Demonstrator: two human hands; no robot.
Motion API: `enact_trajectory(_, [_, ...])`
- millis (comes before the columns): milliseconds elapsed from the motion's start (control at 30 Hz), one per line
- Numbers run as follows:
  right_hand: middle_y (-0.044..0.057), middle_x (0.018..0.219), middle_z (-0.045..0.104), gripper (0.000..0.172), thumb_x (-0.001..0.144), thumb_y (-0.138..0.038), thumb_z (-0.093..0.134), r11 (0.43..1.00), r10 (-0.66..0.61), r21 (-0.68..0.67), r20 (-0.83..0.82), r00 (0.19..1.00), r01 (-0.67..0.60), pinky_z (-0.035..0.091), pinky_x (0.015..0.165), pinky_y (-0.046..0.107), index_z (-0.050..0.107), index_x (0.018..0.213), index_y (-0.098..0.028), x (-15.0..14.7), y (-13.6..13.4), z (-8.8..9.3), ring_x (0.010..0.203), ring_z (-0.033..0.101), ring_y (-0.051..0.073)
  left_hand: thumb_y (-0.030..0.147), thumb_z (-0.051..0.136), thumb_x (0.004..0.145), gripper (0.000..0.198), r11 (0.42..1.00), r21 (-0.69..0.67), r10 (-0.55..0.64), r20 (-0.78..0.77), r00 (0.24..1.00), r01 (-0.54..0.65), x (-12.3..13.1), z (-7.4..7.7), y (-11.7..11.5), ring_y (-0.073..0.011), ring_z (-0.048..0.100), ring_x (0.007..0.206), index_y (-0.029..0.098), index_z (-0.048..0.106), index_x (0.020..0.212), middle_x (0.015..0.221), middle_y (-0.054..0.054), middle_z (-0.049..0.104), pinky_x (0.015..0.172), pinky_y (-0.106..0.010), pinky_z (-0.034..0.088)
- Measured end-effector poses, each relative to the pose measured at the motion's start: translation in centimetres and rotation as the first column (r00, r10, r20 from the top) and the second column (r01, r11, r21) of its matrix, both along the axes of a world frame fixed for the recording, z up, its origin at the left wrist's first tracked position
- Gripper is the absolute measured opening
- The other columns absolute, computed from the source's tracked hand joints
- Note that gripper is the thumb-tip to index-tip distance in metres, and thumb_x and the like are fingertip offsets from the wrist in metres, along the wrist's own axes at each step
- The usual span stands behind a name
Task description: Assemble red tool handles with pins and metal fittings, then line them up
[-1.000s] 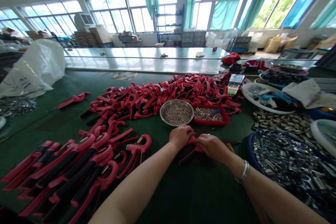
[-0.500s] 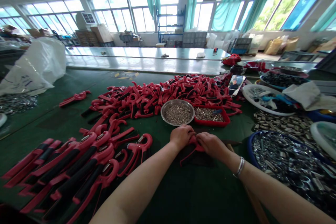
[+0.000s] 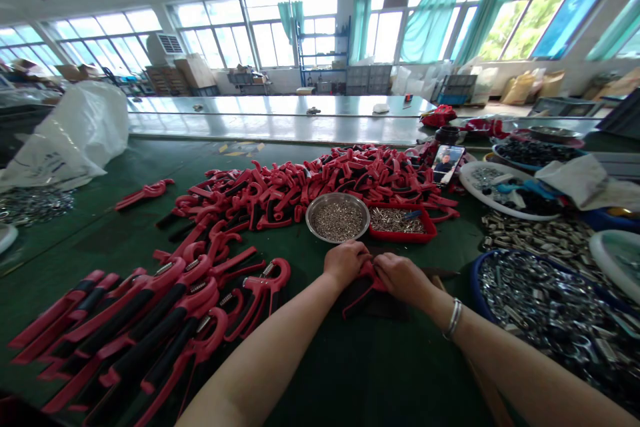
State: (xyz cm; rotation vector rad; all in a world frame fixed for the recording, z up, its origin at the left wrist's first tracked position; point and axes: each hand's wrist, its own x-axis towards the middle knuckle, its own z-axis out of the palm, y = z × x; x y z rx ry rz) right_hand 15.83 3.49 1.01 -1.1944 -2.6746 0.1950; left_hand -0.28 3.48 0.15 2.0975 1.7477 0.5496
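Observation:
My left hand (image 3: 344,261) and my right hand (image 3: 404,279) meet on one red hand-grip part (image 3: 363,290) lying on the green table, both with fingers closed on it. The part's black handle shows below my hands. Just beyond them stand a round metal bowl (image 3: 338,217) of small silver pieces and a red tray (image 3: 400,221) of small metal parts. A silver bangle (image 3: 453,319) sits on my right wrist.
A big heap of red grip parts (image 3: 320,180) lies behind the bowl. Rows of red-and-black grips (image 3: 150,320) lie at left. A blue basin of metal springs (image 3: 550,307) is at right, a phone (image 3: 446,163) leans behind, a white bag (image 3: 70,133) far left.
Both hands stay on the red part with only slight finger movement. The view has tilted a little.

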Motion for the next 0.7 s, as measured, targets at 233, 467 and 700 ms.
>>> enact_trajectory(233, [0.004,0.080,0.062,0.014,0.083,-0.020,0.048,0.991,0.039,-0.120,-0.209,0.977,-0.066,0.043,0.069,0.024,0.061,0.083,-0.017,1.3,-0.1,0.1,0.074,0.057,0.014,0.041,0.049,0.083,0.022,1.000,-0.015,0.008,-0.004,1.000,-0.008,0.1,0.3,-0.1,-0.0137,0.057,0.088,0.027,0.065,0.089,0.098,0.002,0.063,0.075,-0.022,0.041])
enact_trajectory(467, [0.005,0.068,0.062,0.016,0.077,-0.014,0.049,0.996,-0.032,-0.089,-0.074,0.997,0.025,0.041,0.060,0.023,0.061,0.067,-0.015,-0.3,0.1,0.9,0.063,0.057,0.014,0.039,0.050,0.082,0.019,1.000,-0.004,-0.004,-0.010,1.000,0.004,0.1,0.2,-0.1,-0.0138,0.058,0.088,0.027,0.064,0.089,0.098,0.002,0.062,0.074,-0.022,0.041])
enact_trajectory(700, [0.002,0.079,0.065,0.018,0.080,-0.026,0.047,0.959,-0.278,-0.007,-0.232,0.932,0.285,0.042,0.068,0.022,0.063,0.083,-0.019,2.3,4.7,1.6,0.073,0.059,0.013,0.041,0.050,0.082,0.021,1.000,0.006,0.005,-0.016,1.000,-0.005,0.1,-0.1,0.0,-0.0136,0.058,0.086,0.027,0.064,0.088,0.097,0.002,0.062,0.072,-0.022,0.041])
